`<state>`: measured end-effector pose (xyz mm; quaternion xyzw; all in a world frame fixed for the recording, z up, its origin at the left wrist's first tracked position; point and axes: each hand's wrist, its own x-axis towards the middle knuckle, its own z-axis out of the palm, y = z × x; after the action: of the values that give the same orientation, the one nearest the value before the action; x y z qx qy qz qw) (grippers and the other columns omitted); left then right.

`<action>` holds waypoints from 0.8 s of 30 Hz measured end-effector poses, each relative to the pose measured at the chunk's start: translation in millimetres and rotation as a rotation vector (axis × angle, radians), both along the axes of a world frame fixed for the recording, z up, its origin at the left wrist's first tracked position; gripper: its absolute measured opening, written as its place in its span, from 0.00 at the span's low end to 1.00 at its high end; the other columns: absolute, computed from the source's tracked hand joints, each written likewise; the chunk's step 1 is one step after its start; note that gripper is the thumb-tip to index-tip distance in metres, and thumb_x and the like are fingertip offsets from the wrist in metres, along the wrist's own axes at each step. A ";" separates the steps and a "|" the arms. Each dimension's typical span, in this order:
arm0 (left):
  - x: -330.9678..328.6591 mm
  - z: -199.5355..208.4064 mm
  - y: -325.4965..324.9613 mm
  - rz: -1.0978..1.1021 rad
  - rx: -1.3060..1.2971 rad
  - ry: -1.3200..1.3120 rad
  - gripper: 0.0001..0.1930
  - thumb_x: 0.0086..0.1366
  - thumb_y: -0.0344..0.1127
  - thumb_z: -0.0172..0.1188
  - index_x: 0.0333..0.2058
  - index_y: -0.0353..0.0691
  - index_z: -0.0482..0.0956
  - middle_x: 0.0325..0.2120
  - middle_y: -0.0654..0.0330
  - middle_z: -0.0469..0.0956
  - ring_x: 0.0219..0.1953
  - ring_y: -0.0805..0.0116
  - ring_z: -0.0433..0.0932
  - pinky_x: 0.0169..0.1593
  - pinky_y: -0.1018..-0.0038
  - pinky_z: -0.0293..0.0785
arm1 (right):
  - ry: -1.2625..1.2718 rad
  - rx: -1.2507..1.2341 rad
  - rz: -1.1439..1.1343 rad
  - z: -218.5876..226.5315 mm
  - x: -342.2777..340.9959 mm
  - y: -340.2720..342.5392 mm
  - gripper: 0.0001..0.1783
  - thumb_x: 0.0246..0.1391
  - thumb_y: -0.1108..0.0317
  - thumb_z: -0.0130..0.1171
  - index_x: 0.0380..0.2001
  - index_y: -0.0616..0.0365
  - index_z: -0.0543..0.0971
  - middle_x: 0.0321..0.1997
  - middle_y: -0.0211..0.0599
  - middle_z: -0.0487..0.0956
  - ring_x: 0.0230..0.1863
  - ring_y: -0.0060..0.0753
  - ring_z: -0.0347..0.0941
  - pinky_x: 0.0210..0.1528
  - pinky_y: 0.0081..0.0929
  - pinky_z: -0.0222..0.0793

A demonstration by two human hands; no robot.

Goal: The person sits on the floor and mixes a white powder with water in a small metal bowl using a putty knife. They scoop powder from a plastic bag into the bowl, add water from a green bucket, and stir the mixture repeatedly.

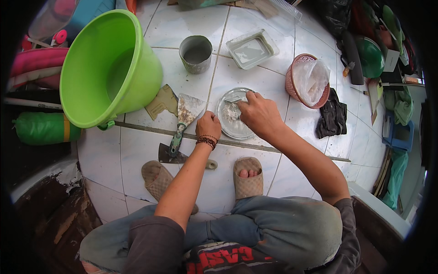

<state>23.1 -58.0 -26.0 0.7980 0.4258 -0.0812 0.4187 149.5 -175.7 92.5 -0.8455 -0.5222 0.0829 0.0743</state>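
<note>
On the tiled floor before me lies a round clear shallow dish (237,132) with white powdery paste (229,111) in it. My right hand (261,115) is closed over the dish's right side, pinching a small shiny spoon-like utensil (234,99) whose end lies in the dish. At the left rim, my left hand (209,126) is closed; whether its hidden fingertips grip the rim I cannot tell. Just left of that hand rests a putty knife (181,114) with a stained broad blade and green handle. A second, dark-bladed scraper (169,154) lies partly under my left forearm.
A large green bucket (148,77) stands at the left beside a torn brown piece (164,101). Beyond the dish are a grey cup (196,67) and a rectangular plastic tub (252,49). To the right are a pink basket (292,86) holding a plastic bag and a black bag (331,116).
</note>
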 end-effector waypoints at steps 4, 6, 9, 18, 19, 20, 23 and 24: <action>-0.2 1.0 1.4 0.024 -0.023 0.011 0.09 0.63 0.36 0.59 0.37 0.38 0.80 0.32 0.48 0.83 0.39 0.47 0.82 0.44 0.58 0.77 | 0.013 -0.053 0.088 9.2 -12.6 -6.5 0.04 0.43 0.71 0.61 0.25 0.57 0.80 0.33 0.40 0.75 0.39 0.40 0.76 0.30 0.35 0.75; 0.6 0.2 0.7 0.032 -0.034 0.011 0.08 0.63 0.36 0.59 0.36 0.38 0.80 0.32 0.49 0.83 0.39 0.47 0.81 0.44 0.58 0.77 | 0.003 -0.036 0.034 12.2 -6.2 -12.1 0.08 0.41 0.70 0.63 0.29 0.55 0.81 0.33 0.38 0.74 0.39 0.39 0.75 0.29 0.35 0.75; 0.9 -3.5 -0.8 0.028 -0.040 0.016 0.08 0.63 0.36 0.59 0.36 0.38 0.80 0.33 0.49 0.83 0.39 0.48 0.81 0.45 0.59 0.77 | 0.004 -0.012 0.001 10.1 -3.2 -11.0 0.07 0.42 0.70 0.63 0.29 0.55 0.81 0.34 0.39 0.74 0.40 0.38 0.74 0.30 0.35 0.75; 0.7 -19.3 1.1 0.146 -0.184 0.056 0.08 0.63 0.36 0.60 0.36 0.38 0.80 0.34 0.49 0.83 0.40 0.49 0.81 0.45 0.59 0.77 | 0.000 0.016 -0.064 22.8 -17.1 -32.6 0.07 0.41 0.70 0.64 0.28 0.56 0.81 0.34 0.38 0.73 0.40 0.38 0.75 0.30 0.37 0.75; 0.6 -19.5 1.8 0.142 -0.171 0.054 0.08 0.63 0.36 0.60 0.36 0.38 0.80 0.34 0.49 0.83 0.40 0.49 0.81 0.45 0.59 0.76 | 0.008 0.020 -0.100 27.4 -16.2 -32.5 0.07 0.41 0.70 0.64 0.28 0.56 0.81 0.34 0.38 0.73 0.39 0.39 0.75 0.30 0.37 0.75; 1.5 -19.6 0.7 0.134 -0.161 0.050 0.08 0.63 0.36 0.60 0.36 0.38 0.80 0.34 0.49 0.83 0.40 0.49 0.81 0.45 0.59 0.76 | 0.010 0.031 -0.125 27.2 -13.8 -33.9 0.06 0.41 0.70 0.63 0.28 0.55 0.81 0.34 0.39 0.73 0.39 0.40 0.75 0.30 0.37 0.75; 3.1 -20.2 -0.6 0.156 -0.181 0.063 0.08 0.62 0.36 0.60 0.36 0.38 0.80 0.33 0.49 0.83 0.40 0.49 0.81 0.45 0.59 0.77 | 0.033 0.034 -0.195 20.1 -0.9 -31.9 0.06 0.43 0.69 0.62 0.27 0.57 0.80 0.34 0.42 0.74 0.38 0.43 0.76 0.31 0.39 0.76; 3.3 -20.6 -1.0 0.154 -0.184 0.061 0.08 0.62 0.36 0.60 0.36 0.38 0.80 0.33 0.49 0.83 0.40 0.49 0.81 0.45 0.59 0.77 | 0.028 0.028 -0.196 13.9 -2.0 -33.2 0.06 0.43 0.69 0.62 0.27 0.57 0.80 0.34 0.42 0.74 0.38 0.43 0.76 0.31 0.39 0.76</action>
<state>26.3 -59.1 -46.6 0.7184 0.4891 -0.1118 0.4818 147.4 -208.9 106.5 -0.8901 -0.4372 0.0796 0.1014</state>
